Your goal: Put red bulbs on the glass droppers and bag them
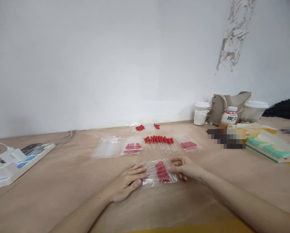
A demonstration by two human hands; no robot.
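A clear zip-lock bag (149,182) lies flat in front of me. Several red-handled tools with thin metal shafts (161,171) are inside it, handles toward the right. My left hand (125,183) rests on the bag's left edge with its fingers stretched out. At the right edge, by the red zip strip, my right hand (185,169) pinches the bag between thumb and fingers. Just beyond, a row of loose red-handled tools (159,139) lies with shafts toward me. Filled bags flank that row, one on the left (132,147) and one on the right (188,143).
Flat clear bags (109,147) lie left of the row. Small red pieces (140,127) sit on plastic near the wall. A power strip (26,163) with cables is at far left. At right stand a lidded cup (201,114), a bottle (229,118) and a green-and-white packet (272,145).
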